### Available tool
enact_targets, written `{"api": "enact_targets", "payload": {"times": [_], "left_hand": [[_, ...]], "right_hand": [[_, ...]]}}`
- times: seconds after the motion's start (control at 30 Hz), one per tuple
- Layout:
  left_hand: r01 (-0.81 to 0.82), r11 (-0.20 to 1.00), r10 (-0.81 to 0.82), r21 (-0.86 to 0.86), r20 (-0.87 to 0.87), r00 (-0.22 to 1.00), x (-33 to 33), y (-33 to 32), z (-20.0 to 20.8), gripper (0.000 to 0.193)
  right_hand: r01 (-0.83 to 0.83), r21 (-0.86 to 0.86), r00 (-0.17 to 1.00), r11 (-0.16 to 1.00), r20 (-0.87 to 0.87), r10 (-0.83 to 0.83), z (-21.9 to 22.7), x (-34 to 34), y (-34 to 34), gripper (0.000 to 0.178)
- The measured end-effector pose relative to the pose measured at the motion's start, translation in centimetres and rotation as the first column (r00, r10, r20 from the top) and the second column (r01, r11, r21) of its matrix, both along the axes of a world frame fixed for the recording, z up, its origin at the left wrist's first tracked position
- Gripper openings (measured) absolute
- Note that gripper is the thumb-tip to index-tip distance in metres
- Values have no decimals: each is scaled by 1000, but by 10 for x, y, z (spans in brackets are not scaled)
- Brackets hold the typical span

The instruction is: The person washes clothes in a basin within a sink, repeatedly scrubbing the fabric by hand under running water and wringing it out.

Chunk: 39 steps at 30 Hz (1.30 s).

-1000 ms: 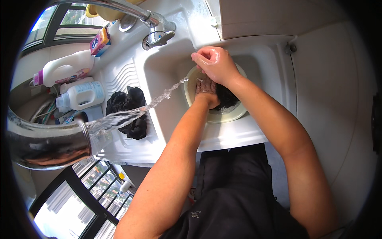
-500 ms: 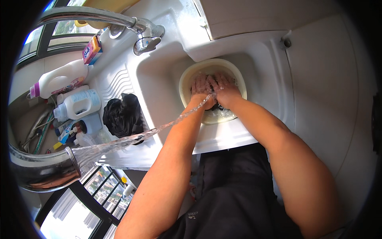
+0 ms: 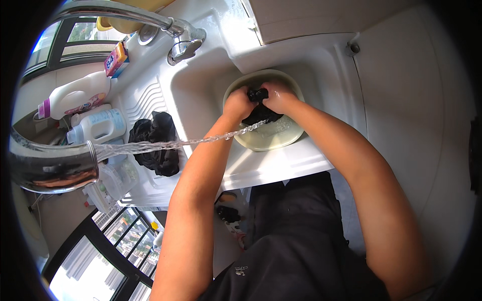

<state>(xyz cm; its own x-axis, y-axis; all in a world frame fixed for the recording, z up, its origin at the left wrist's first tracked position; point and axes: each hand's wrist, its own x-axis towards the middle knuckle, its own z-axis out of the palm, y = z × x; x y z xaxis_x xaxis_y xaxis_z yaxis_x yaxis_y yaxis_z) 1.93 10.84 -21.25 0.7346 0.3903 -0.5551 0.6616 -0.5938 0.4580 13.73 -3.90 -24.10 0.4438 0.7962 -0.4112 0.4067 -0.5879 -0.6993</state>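
My left hand [image 3: 239,104] and my right hand [image 3: 277,96] are closed on opposite sides of a wet black cloth [image 3: 261,115], bunched between them over a pale cream basin [image 3: 271,144]. Part of the cloth hangs below my hands toward the water in the basin. From the chrome faucet spout [image 3: 55,168] at the left, a stream of water [image 3: 201,141] crosses my left forearm in the picture and reaches the basin. The fingertips are mostly hidden by the hands and cloth.
The basin stands in a white sink [image 3: 198,95]. Another black cloth bundle [image 3: 153,144] lies on the ribbed drainboard to the left. Beyond it are a white jug with a purple cap [image 3: 80,98], a pale detergent jug [image 3: 100,126] and a small box [image 3: 116,60]. Tiled wall stands at right.
My hands were spread and pressed down into the basin; now they have closed on the black cloth and lifted it up between them. The view has shifted slightly.
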Motion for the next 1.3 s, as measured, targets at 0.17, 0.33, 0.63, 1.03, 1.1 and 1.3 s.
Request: {"api": "enact_targets", "payload": {"times": [0.17, 0.33, 0.63, 1.03, 1.1, 1.3], "left_hand": [[159, 967, -175, 200, 61, 983, -15, -17, 33, 42], [458, 876, -398, 151, -311, 863, -24, -48, 32, 72], [410, 868, -347, 279, -250, 904, -27, -70, -39, 110], [262, 942, -234, 210, -148, 961, -16, -53, -1, 77], [203, 953, -205, 226, -15, 979, -32, -46, 1, 56], [230, 884, -369, 408, 304, 878, -47, -51, 49, 24]], "right_hand": [[-139, 141, 965, 980, 241, 102, 37, -5, -34, 34], [-310, 21, 897, 950, 337, 286, 24, -26, -56, 29], [-264, -277, 835, 924, 414, 362, -22, -53, -46, 79], [-194, -164, 977, 967, 60, 206, -3, -8, -29, 42], [-63, 122, 976, 990, 216, 36, 5, -24, -51, 20], [-97, 460, 868, 883, 473, -150, 50, -24, -78, 13]]}}
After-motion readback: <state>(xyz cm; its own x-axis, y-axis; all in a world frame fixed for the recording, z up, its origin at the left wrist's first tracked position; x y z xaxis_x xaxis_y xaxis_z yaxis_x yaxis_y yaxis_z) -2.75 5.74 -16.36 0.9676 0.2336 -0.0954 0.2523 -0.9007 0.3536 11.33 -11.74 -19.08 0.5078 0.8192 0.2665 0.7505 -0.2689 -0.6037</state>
